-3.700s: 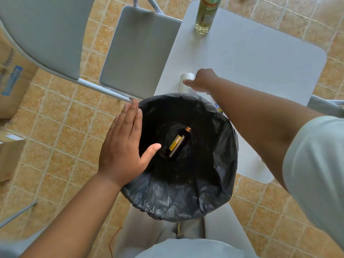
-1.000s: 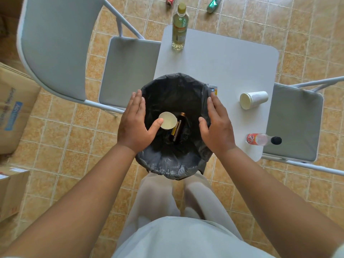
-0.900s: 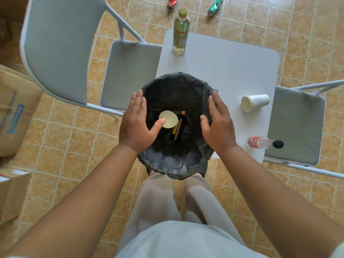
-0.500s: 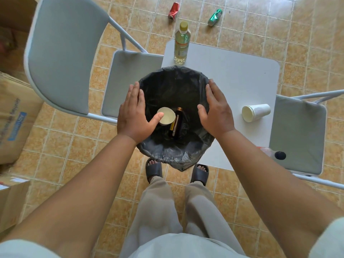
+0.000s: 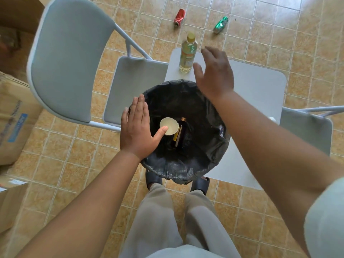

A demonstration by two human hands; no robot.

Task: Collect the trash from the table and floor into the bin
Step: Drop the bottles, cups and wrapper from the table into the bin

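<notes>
A bin with a black liner [image 5: 202, 164] is in front of me, over the near edge of the white table [image 5: 260, 84]. Inside it lie a paper cup [image 5: 170, 125] and a brown bottle [image 5: 179, 133]. My left hand [image 5: 136, 131] lies flat against the bin's left rim, fingers straight. My right hand [image 5: 214, 71] hovers open above the table, just right of an upright bottle of yellow liquid [image 5: 188, 53]. A crushed red can [image 5: 179, 17] and a green can [image 5: 221, 24] lie on the tiled floor beyond the table. My right forearm hides the table's right side.
A grey folding chair [image 5: 74, 62] stands to the left of the table, another chair [image 5: 307, 131] to its right. Cardboard boxes [image 5: 13, 118] sit on the floor at the far left. My legs and sandals are below the bin.
My right hand has left the bin's right rim and moved up and forward over the table toward the yellow bottle. My left hand stays on the bin.
</notes>
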